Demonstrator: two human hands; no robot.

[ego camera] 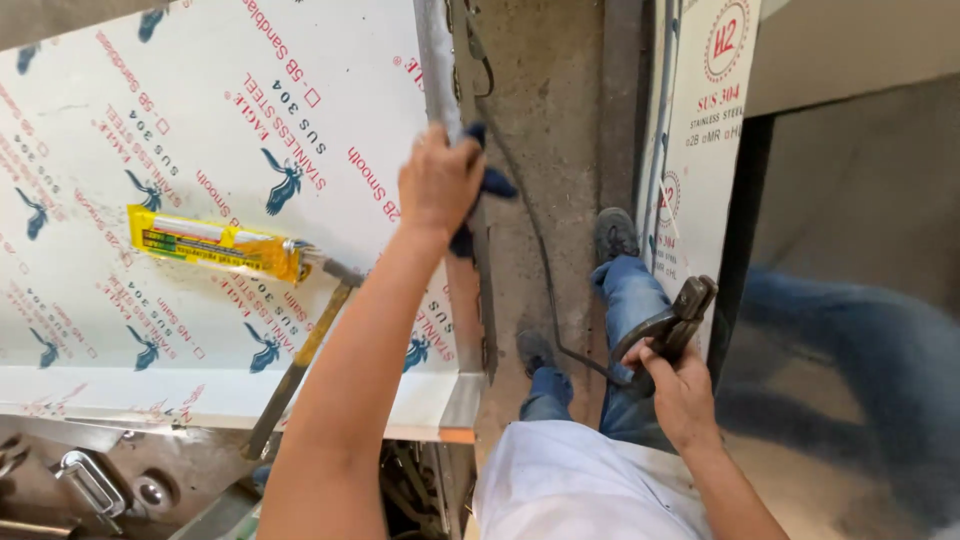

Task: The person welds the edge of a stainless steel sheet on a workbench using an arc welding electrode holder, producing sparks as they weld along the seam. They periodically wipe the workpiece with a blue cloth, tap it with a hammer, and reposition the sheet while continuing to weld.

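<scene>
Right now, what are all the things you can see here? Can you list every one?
White film-covered steel sheet: one, white with red and blue print, fills the left.
Yellow flat packet: one, yellow, lying on that sheet.
Wooden-handled hammer: one, brown handle, on the sheet beside the packet.
Dark blue rag: one, blue, at the sheet's right edge.
Dark metal clamp tool: one, dark grey, lower right.
Black cable: one, black, along the concrete floor.
Second film-covered panel: one, white, upper right.
Grey concrete floor: one, grey, down the middle.
Grey shoes: two, on the floor.
Blue jeans: one pair, below.
Left hand: on the rag.
Right hand: grips the clamp tool.
</scene>
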